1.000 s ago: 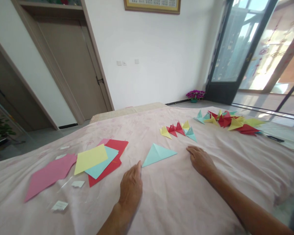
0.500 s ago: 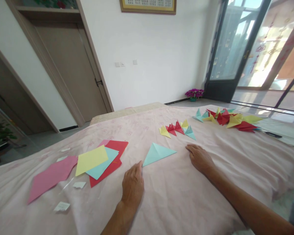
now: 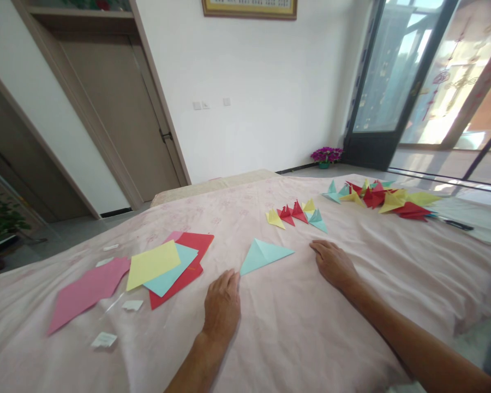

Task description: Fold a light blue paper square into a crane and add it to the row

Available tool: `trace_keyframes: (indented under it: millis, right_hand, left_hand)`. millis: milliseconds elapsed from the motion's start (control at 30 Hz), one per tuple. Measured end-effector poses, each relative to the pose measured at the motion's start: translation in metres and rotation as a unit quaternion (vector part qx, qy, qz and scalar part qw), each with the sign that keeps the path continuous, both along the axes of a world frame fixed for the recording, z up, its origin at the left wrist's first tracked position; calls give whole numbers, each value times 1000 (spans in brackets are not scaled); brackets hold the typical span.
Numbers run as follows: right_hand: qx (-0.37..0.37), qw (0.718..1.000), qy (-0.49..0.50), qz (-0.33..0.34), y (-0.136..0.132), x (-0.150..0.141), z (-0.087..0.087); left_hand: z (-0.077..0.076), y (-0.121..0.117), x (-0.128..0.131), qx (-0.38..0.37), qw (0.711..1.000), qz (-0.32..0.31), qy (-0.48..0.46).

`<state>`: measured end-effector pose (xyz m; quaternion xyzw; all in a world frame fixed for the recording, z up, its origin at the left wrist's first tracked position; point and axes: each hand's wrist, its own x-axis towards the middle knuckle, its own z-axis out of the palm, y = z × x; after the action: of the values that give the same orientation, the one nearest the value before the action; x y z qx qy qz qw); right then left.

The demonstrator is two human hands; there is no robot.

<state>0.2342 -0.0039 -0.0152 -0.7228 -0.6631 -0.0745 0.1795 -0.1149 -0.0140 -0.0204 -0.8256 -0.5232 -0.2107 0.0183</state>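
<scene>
A light blue paper triangle (image 3: 265,255), creased down its middle, lies flat on the pink sheet between my hands. My left hand (image 3: 223,303) rests palm down at its lower left corner, fingers stretched out; the fingertips are at or just touching that corner. To the right, my right hand (image 3: 333,262) lies flat on the sheet, apart from the triangle, with fingers extended and holding nothing. Just beyond the triangle stands a small row of folded paper cranes (image 3: 298,213) in yellow, red and light blue.
Left of my left hand lie loose sheets: a yellow sheet (image 3: 153,265), a light blue sheet, a red sheet (image 3: 200,245) and a pink sheet (image 3: 88,292). White paper scraps (image 3: 105,340) lie near them. At far right sit a larger pile of cranes (image 3: 376,196) and a dark-handled tool (image 3: 458,224).
Both hands and the triangle stay almost where they were. The view has shifted very slightly.
</scene>
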Motion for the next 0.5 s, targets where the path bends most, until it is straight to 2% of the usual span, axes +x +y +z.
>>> trace_keyframes:
  millis: [500]
  right_hand:
    - [-8, 1000, -22, -1, -1, -3, -4]
  left_hand:
    - [-1, 1, -3, 4, 1000, -8, -2]
